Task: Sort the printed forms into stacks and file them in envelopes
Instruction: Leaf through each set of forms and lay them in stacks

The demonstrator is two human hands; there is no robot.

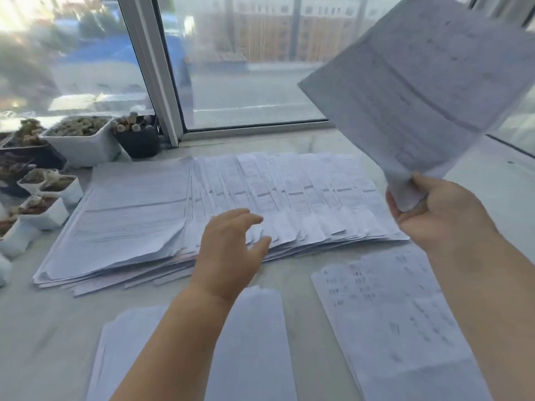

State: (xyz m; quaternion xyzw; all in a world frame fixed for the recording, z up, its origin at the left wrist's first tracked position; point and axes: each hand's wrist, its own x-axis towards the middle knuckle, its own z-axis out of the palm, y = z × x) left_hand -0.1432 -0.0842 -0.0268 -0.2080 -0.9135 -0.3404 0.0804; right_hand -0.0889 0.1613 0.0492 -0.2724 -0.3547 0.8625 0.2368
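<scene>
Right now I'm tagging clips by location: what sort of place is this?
Probably a home or small-office window ledge used as a desk: a window onto a street, small plant pots, and fanned printed forms.

Pale marble-look counter [304, 141], grey-framed window [156, 68] with daylight, blurred street and brown fence [289, 27] outside, small white plant pots [84, 140] at left

Print on the raised white creased sheet [428, 82] is blurred beyond reading; its top corner is cut by the frame at 1 o'clock. The right hand [434, 215] hides its lower corner. The white paper stack under the left forearm [254, 342] is partly covered and cut at 6 o'clock. Small white plant pots [43, 204] at 9 o'clock run off-frame, contents indistinct
</scene>
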